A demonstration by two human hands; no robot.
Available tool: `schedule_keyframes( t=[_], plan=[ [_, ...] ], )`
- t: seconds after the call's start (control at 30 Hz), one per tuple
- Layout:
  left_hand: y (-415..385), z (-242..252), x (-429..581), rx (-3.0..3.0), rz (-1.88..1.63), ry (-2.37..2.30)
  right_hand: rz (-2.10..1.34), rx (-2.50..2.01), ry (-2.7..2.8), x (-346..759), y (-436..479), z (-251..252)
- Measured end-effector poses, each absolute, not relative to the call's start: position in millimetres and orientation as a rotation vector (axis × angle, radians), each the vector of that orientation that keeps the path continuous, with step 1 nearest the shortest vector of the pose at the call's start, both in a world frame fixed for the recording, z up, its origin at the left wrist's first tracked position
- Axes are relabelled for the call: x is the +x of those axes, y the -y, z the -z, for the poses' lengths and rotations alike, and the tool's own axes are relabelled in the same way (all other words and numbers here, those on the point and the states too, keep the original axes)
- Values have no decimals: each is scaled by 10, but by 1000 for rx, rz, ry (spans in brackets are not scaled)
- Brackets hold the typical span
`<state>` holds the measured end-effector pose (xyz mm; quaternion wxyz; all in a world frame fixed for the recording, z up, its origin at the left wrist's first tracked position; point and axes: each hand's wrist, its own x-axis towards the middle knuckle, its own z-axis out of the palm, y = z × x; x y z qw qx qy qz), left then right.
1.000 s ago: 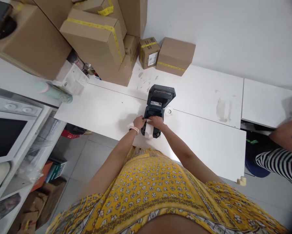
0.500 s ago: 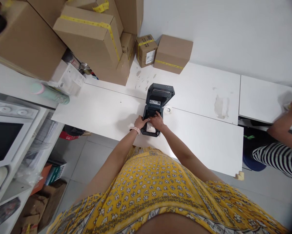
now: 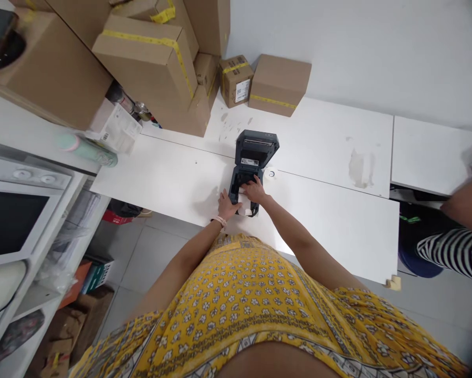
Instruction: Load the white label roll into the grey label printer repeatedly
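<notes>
Left hand slid back to 7 o'clock of the printer, fingers spread against it; right hand sits in the open bay, can't tell its grip.

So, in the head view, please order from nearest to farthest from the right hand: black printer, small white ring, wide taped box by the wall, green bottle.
1. Black printer: the right hand touches it.
2. Small white ring: just right of the printer.
3. Wide taped box: at the back, against the wall.
4. Green bottle: far left, on the white ledge.
</notes>
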<state>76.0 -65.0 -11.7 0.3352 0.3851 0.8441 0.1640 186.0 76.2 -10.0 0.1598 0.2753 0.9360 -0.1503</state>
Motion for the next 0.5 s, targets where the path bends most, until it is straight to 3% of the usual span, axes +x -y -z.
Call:
schedule_keyframes(
  t=[0.07,0.2,0.5],
  plan=[
    [736,30,798,1259,-463,-2260,415,784,-2664,1849,-771,63],
    [796,-49,845,1836,-393,-1938,399,713,-2630,1826,-815,0],
    [919,74,838,2071,-17,-1671,480,586,-2550,1792,-989,-21]
  ],
)
